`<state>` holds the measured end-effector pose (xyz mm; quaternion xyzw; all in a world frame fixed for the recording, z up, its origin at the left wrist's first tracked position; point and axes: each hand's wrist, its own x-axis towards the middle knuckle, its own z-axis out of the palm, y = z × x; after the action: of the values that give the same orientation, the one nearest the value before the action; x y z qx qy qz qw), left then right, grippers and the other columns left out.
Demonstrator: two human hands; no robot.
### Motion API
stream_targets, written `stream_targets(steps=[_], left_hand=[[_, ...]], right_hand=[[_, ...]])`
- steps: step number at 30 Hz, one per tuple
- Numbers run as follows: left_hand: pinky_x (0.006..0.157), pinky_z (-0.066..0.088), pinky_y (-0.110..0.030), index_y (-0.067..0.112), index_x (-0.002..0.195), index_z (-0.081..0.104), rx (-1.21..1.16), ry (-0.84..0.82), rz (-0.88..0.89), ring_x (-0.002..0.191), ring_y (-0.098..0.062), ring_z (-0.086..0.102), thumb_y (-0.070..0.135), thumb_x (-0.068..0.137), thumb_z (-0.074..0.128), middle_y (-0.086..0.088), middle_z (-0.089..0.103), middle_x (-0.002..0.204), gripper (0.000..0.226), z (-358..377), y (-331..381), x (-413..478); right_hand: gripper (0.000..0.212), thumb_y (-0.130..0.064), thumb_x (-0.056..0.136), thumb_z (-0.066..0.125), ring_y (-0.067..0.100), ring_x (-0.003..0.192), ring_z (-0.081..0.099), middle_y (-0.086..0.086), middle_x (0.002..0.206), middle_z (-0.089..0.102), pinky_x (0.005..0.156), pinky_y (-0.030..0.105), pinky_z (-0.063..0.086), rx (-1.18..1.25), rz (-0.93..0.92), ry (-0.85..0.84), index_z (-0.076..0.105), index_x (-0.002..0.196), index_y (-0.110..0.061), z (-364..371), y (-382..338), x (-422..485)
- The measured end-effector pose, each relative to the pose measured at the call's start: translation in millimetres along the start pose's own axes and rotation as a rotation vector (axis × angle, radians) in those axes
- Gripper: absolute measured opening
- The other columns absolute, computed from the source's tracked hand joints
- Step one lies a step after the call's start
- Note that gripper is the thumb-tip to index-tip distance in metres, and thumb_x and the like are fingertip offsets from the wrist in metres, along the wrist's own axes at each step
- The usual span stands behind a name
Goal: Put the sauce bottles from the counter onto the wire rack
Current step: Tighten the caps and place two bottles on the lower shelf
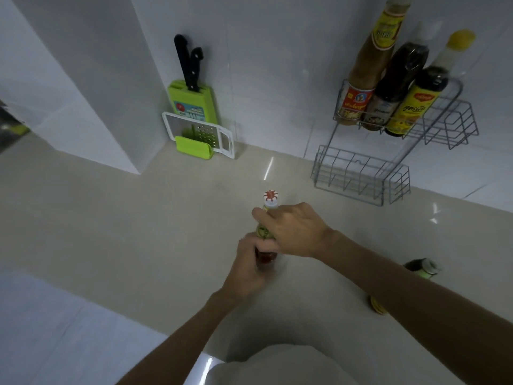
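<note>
A red sauce bottle [265, 257] with a white and red cap stands on the beige counter [138, 232] in the middle. My left hand [248, 269] wraps its lower body and my right hand [294, 229] grips its neck. The two-tier wire rack [388, 168] hangs on the wall at the right. Its upper shelf holds three bottles: a brown one [366, 79], a dark one [397, 81] and a dark yellow-labelled one [419, 101]. Its lower shelf holds nothing. Two more bottles stand partly hidden behind my right forearm: a green-capped one [422, 266] and a yellow one [377, 305].
A green knife block [191, 98] with black-handled knives and a white grater [202, 134] stand in the back corner against the white tiled wall. A white pillar juts out at the left. The counter's front edge runs below my arms.
</note>
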<state>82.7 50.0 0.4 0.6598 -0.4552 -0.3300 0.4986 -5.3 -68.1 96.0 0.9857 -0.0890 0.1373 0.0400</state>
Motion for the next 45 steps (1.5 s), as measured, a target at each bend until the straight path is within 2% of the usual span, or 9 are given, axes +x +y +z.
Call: stream_targets(steps=[5,11,17,22,28,32,36,41,45], left_hand=[[0.054,0.042,-0.02,0.012,0.068,0.056,-0.164,0.078,-0.206,0.061,-0.007,0.054,0.002,0.078,0.066,0.008,0.059,0.063,0.018,19,11,12],[0.064,0.05,-0.04,0.005,0.06,0.059,-0.099,-0.317,-0.214,0.066,-0.022,0.062,-0.001,0.052,0.068,-0.008,0.064,0.066,0.013,0,33,23],[0.062,0.057,-0.042,0.019,0.06,0.062,0.028,0.127,-0.312,0.061,-0.023,0.066,0.019,0.052,0.068,-0.001,0.069,0.063,0.011,24,63,17],[0.06,0.047,-0.038,0.004,0.054,0.057,-0.133,-0.516,-0.223,0.061,-0.03,0.058,-0.002,0.047,0.064,-0.018,0.059,0.063,0.012,0,91,25],[0.06,0.056,-0.039,0.014,0.06,0.059,0.138,-0.005,-0.254,0.06,-0.022,0.066,0.021,0.048,0.069,-0.002,0.066,0.058,0.017,37,100,27],[0.065,0.055,-0.035,0.023,0.076,0.06,-0.011,-0.2,-0.173,0.068,-0.017,0.068,0.015,0.064,0.075,0.0,0.068,0.071,0.021,42,104,37],[0.093,0.055,-0.039,0.028,0.119,0.049,-0.122,-0.395,-0.181,0.103,-0.018,0.067,0.024,0.061,0.089,0.0,0.068,0.11,0.071,37,97,57],[0.071,0.055,-0.017,0.033,0.121,0.044,-0.032,-0.223,-0.104,0.095,-0.011,0.065,0.017,0.065,0.085,0.007,0.063,0.107,0.071,57,118,80],[0.072,0.052,-0.013,0.024,0.125,0.043,0.048,-0.224,-0.085,0.099,-0.01,0.065,0.018,0.066,0.085,0.004,0.063,0.113,0.072,70,129,108]], right_hand=[[0.037,-0.05,0.082,0.045,0.024,0.047,0.056,0.003,0.059,0.06,0.039,0.023,0.026,-0.03,-0.088,0.018,0.043,0.094,-0.015,6,4,-6],[0.024,-0.04,0.092,0.04,0.02,0.046,0.047,0.004,0.062,0.058,0.037,0.027,0.037,0.121,-0.219,-0.049,0.042,0.096,-0.016,-27,32,-17],[0.044,-0.028,0.073,0.073,0.025,0.034,0.045,0.015,0.068,0.058,0.04,0.024,0.033,-0.207,0.123,-0.065,0.044,0.101,-0.01,-37,10,-6],[0.022,-0.04,0.091,0.035,0.024,0.032,0.042,0.002,0.047,0.054,0.04,0.022,0.024,0.005,-0.102,-0.084,0.034,0.095,-0.018,-74,32,-19],[0.015,-0.033,0.095,0.04,0.032,0.065,0.057,0.006,0.082,0.055,0.052,0.033,0.043,-0.029,0.395,-0.206,0.041,0.1,-0.019,-63,29,-27],[0.036,-0.048,0.077,0.048,0.02,0.062,0.052,0.0,0.063,0.051,0.057,0.032,0.042,0.544,0.692,-0.207,0.046,0.069,-0.013,-79,52,-32],[0.029,-0.033,0.085,0.059,0.01,0.06,0.05,-0.002,0.064,0.053,0.055,0.025,0.036,0.601,0.726,-0.003,0.051,0.066,-0.013,-120,78,-28],[0.035,-0.05,0.079,0.07,0.004,0.06,0.056,-0.008,0.077,0.059,0.044,0.018,0.043,0.968,0.928,0.236,0.063,0.091,-0.018,-133,102,-43],[0.047,-0.032,0.073,0.08,0.017,0.091,0.068,0.0,0.113,0.063,0.064,0.031,0.062,1.052,1.007,0.195,0.059,0.113,-0.022,-98,106,-72]])
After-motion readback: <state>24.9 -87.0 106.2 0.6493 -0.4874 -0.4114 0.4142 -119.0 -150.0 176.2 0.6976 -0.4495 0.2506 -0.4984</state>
